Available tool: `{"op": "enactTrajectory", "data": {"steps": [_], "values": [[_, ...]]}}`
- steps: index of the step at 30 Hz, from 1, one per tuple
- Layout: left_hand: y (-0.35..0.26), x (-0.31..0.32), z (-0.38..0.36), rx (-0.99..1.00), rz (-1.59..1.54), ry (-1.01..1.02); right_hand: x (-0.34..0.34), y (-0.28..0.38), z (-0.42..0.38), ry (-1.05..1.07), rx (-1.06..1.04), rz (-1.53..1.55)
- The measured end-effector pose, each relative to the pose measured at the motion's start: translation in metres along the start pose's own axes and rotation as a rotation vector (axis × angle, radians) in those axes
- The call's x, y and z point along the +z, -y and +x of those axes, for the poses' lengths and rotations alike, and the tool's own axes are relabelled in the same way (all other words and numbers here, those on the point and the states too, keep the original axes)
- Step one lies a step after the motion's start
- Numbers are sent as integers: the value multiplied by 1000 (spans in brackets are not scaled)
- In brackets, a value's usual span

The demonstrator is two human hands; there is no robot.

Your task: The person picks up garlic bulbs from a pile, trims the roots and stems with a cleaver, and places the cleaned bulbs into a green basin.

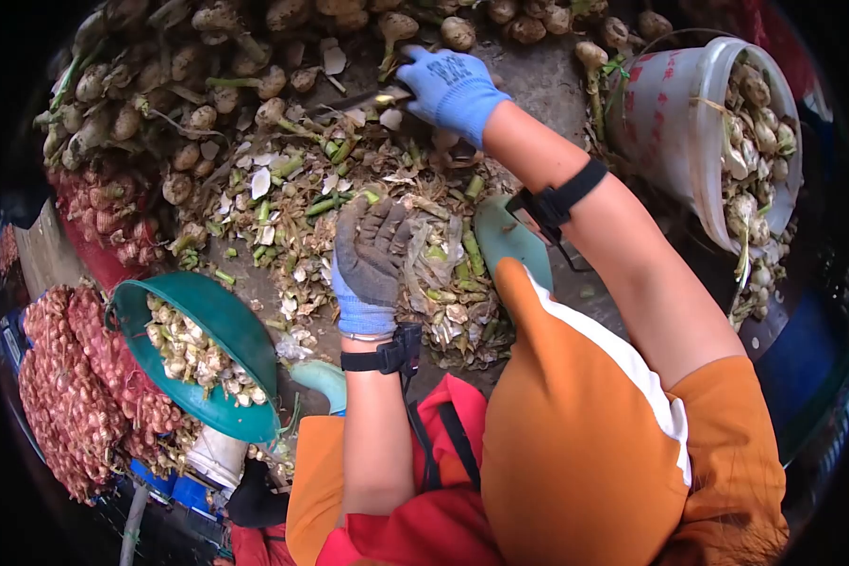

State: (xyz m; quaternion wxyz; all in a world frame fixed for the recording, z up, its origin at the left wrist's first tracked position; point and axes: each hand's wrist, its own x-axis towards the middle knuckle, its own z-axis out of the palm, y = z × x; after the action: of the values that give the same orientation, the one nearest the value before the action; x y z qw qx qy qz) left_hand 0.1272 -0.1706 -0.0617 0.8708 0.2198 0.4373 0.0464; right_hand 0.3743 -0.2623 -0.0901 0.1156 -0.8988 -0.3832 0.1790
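My left hand, in a blue glove with a grey palm, is turned palm up over the pile of garlic peelings and cut stems. Its fingers are loosely bent and apart from the thumb, with nothing visible in the palm. Further forward, my right hand, in a blue glove, is closed with its back to me. From it a thin, dark knife juts left over the peelings, its handle hidden in the fingers. Whole garlic bulbs with stems lie heaped ahead and to the left.
A green basin of trimmed garlic tilts at the left, beside red net sacks of garlic. A white bucket lies tipped at the right, bulbs at its mouth. My green boot stands beside the peelings.
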Motion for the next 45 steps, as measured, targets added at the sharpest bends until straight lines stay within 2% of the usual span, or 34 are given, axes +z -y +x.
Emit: {"op": "enactTrajectory", "data": {"steps": [4, 6, 7, 8, 9, 10, 11, 12, 13, 15, 16, 17, 18, 19, 21, 23, 26, 27, 29, 31, 33, 35, 37, 38, 39, 40, 41, 42, 44, 45], "values": [[7, -10, 2, 18, -15, 14, -5, -10, 10, 114, 53, 4], [8, -1, 2, 3, -6, 24, -17, -1, -10, 177, 37, 134], [8, 7, 5, 4, -15, 32, -25, 8, -30, 184, -14, 256], [8, 13, 7, -38, -40, 65, -10, 13, -51, -22, -189, 328], [9, 14, 7, -82, -62, 88, -22, 27, -73, 114, -212, 515], [17, -1, 16, 150, 362, 123, -44, 38, -93, 329, -238, 642], [16, -8, 17, 298, 712, 152, -35, 40, -106, 463, -276, 704], [14, -16, 17, 465, 1053, 133, -33, 35, -114, 441, -248, 775], [10, -3, 10, 294, 878, 60, -35, 34, -118, 416, -218, 844], [1, 24, -2, 19, 462, -159, -58, 29, -101, 548, 79, 669], [3, 37, -8, 190, 480, -76, -60, 23, -105, 240, -87, 543], [1, 37, -12, 263, 538, 6, -60, 24, -105, 236, -90, 538], [-1, 38, -16, 341, 589, 86, -60, 27, -107, 147, -182, 403], [-1, 32, -18, 339, 590, 84, -59, 30, -109, 60, -269, 270], [7, 10, -18, 570, 951, 26, -57, 37, -112, 65, -304, 261], [3, 10, -21, 566, 1040, 43, -61, 42, -112, 173, -386, 250], [-8, 33, -30, 589, 1154, 2, -59, 42, -109, 150, -421, 254], [-10, 40, -34, 348, 552, -16, -58, 40, -107, 155, -429, 257], [-10, 38, -36, 98, -44, -38, -51, 33, -101, 117, -378, 271], [-10, 31, -33, 574, 1090, -89, -42, 34, -97, 76, -334, 287], [-14, 38, -33, 471, 1107, -147, -29, 35, -94, 119, -266, 349], [-18, 59, -35, 342, 476, -153, -14, 24, -82, 70, -265, 333], [-22, 76, -52, 497, 776, -51, -2, -1, -61, 438, 230, 393], [-20, 79, -52, 536, 833, -34, -3, -10, -62, 491, 387, 804], [-21, 82, -48, 581, 893, -16, 2, -5, -57, 495, 369, 808], [-21, 89, -44, 475, 745, -25, 1, 7, -61, 517, 289, 984], [-17, 69, -29, 546, 869, 20, -5, 13, -62, 529, 204, 1145], [-13, 49, -14, 625, 986, 60, -13, 20, -63, 489, 146, 1177], [-16, 54, -13, 485, 753, 18, -33, 35, -65, 411, 26, 1237], [-21, 59, -17, 390, 568, -48, -55, 44, -63, 565, 162, 1186]]}}
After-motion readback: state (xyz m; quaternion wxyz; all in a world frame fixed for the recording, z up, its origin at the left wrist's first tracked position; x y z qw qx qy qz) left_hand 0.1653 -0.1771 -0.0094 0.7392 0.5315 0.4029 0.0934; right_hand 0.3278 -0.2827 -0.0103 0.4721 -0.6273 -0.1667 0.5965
